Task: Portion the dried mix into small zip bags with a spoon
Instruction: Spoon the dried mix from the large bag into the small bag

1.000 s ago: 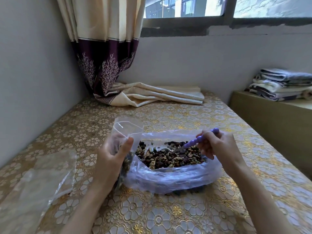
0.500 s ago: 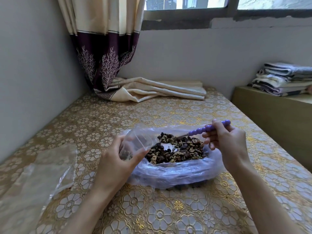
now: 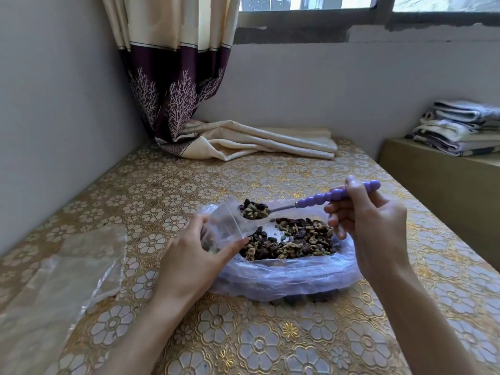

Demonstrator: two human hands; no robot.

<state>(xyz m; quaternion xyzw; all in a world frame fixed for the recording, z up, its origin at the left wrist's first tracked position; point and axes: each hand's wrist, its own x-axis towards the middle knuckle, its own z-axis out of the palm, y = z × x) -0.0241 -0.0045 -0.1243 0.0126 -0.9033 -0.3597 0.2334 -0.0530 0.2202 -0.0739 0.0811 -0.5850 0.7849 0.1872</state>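
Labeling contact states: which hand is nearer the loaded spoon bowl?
Left. The left hand holds the small zip bag just below the spoon bowl; the right hand grips the purple handle at the far end.

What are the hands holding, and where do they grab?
The right hand grips the spoon by its purple handle. The left hand pinches the small zip bag near its open mouth.

A plain grey-walled corner under a daylit window.
Beyond the fingers, a cream-and-purple curtain [image 3: 173, 85] pooled on the gold floral tablecloth [image 3: 243, 342]; folded linens [image 3: 460, 128] sat far right.
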